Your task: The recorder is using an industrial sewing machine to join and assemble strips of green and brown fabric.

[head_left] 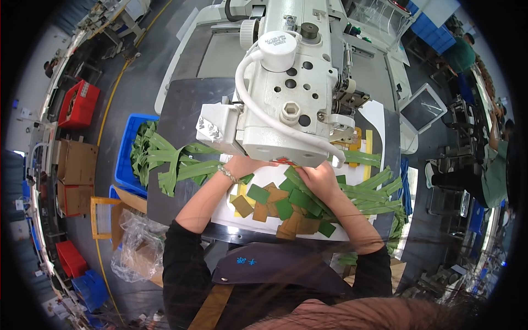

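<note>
Both my hands are at the front of a large white sewing machine (286,93), under the edge of its head. My left hand (247,166) reaches in from the left, with its fingers hidden by the machine head. Closed fingers of my right hand (320,179) grip a green webbing strap (309,190) beside the sewing spot. Below my hands, several green patches (258,193) and brown patches (242,206) lie in a loose pile on a white sheet (254,225). More green straps (203,168) spread out to the left, and others (374,198) to the right.
A blue bin (122,165) full of green straps stands at the left of the dark table (181,110). Clear plastic (135,242) and an open cardboard box lie below it. On the right are a screen (423,107) and a seated person (462,181).
</note>
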Demonstrator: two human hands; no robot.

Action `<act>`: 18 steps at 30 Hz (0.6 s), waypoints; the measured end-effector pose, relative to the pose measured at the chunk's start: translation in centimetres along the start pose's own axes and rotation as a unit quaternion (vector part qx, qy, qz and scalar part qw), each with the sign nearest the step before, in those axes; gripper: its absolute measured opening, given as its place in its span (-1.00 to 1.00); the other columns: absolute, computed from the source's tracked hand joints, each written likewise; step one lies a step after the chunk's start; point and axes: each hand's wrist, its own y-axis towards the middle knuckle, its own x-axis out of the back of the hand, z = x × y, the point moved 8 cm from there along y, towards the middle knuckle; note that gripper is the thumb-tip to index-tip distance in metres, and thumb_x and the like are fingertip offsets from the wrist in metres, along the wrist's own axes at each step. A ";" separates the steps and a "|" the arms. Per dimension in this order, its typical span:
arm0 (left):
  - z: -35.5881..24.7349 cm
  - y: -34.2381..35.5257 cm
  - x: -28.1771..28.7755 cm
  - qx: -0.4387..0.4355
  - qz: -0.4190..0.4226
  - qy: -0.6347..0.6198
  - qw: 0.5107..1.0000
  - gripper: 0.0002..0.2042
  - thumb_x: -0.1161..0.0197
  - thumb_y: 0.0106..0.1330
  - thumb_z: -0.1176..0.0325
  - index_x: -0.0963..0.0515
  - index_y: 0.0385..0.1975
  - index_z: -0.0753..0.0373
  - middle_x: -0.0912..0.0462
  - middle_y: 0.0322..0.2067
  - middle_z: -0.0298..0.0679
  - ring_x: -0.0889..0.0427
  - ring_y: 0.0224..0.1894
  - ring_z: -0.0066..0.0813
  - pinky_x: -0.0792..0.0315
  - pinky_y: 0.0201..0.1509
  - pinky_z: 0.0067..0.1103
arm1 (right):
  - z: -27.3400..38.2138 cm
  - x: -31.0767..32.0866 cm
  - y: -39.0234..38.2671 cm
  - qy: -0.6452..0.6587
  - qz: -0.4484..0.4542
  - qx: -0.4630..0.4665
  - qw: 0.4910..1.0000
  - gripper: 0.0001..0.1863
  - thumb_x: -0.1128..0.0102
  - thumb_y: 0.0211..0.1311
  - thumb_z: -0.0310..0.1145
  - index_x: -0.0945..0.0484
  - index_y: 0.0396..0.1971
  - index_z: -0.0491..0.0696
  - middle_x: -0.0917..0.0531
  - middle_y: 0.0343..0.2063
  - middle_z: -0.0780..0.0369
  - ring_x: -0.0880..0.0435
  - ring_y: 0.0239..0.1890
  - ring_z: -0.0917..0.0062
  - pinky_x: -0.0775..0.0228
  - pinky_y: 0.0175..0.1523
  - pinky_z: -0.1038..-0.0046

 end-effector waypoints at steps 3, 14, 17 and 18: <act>0.4 -0.7 -0.5 0.018 -0.054 -0.034 0.998 -0.67 -0.44 0.06 0.18 -0.64 -0.21 0.19 -0.69 -0.31 -0.30 -0.60 -0.27 -0.48 -0.47 -0.13 -0.53 | 0.0 0.5 0.1 -0.016 -0.020 0.031 0.999 -0.72 -0.30 0.04 -0.39 -0.52 -0.22 -0.07 -0.59 -0.15 0.23 -0.59 -0.12 0.34 -0.53 -0.36 0.43; -0.2 -4.2 -2.3 0.013 -0.040 0.259 0.965 -0.46 -0.19 0.12 -0.14 -0.54 -0.19 0.29 -0.54 -0.35 -0.14 -0.48 -0.20 -0.24 -0.17 0.00 -0.35 | 1.0 1.7 0.3 -0.064 -0.035 0.032 0.997 -0.53 -0.34 -0.04 -0.16 -0.49 -0.18 -0.15 -0.51 -0.10 0.09 -0.51 -0.15 0.24 -0.33 -0.02 0.23; -0.9 -4.0 -2.0 -0.003 -0.065 0.275 0.959 -0.49 -0.22 0.11 -0.09 -0.53 -0.20 0.29 -0.52 -0.35 -0.16 -0.46 -0.20 -0.25 -0.17 0.00 -0.36 | -1.1 1.6 1.5 -0.105 -0.098 0.017 0.990 -0.61 -0.29 -0.10 -0.34 -0.48 -0.22 -0.17 -0.49 -0.22 0.06 -0.45 -0.21 0.19 -0.25 -0.10 0.23; -1.5 -4.0 -1.7 -0.021 -0.090 0.285 0.954 -0.50 -0.24 0.11 -0.06 -0.53 -0.18 0.29 -0.52 -0.32 -0.16 -0.46 -0.18 -0.25 -0.19 0.00 -0.35 | -1.9 1.0 1.8 -0.106 -0.098 0.018 0.989 -0.61 -0.29 -0.10 -0.34 -0.48 -0.22 -0.17 -0.49 -0.22 0.06 -0.45 -0.21 0.19 -0.25 -0.10 0.23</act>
